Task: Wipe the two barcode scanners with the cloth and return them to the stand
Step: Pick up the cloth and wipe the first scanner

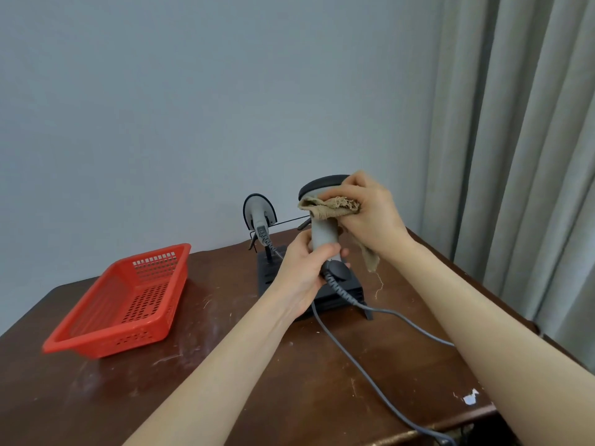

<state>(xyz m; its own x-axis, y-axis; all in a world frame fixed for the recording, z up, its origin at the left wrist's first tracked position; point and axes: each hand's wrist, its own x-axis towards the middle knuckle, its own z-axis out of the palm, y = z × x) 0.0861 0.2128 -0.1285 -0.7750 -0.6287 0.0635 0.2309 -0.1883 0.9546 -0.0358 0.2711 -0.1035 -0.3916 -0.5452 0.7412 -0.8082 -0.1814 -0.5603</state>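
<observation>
My left hand point(302, 268) grips the handle of one scanner point(323, 220), held upright above the stand point(335, 294) near the table's point(225, 365) back edge. My right hand point(367, 214) pinches the cloth point(328, 207) against its neck. The other scanner point(259, 214) hangs on the stand. Red basket point(122, 300) sits toward the left edge.

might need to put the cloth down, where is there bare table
Bare table lies between the red basket and the stand, and in front of the basket. Crowded around the stand: held scanner, cables.
</observation>
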